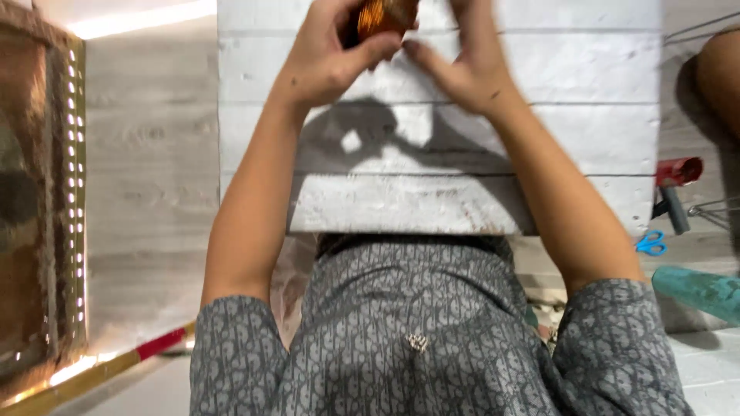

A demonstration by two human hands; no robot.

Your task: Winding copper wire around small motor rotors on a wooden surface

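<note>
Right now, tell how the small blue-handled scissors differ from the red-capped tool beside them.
The blue-handled scissors are smaller and lie lower in the head view; the red-capped tool is bulkier, with a dark grey shaft. The scissors have looped handles; the tool has none. Both lie beside the white wooden board.

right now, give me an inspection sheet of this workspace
surface: white planked board, bare where visible, paint worn at near edge
job's things: shiny orange-brown object, cut off by the top edge
clutter: blue scissors, red-tipped tool, teal object, all off the board at right
grip: left hand holds the object; right hand at it, fingertips touching
cables: thin wire loops at far right
surroundings: grey wood-look floor, gold frame with lights at left
</note>
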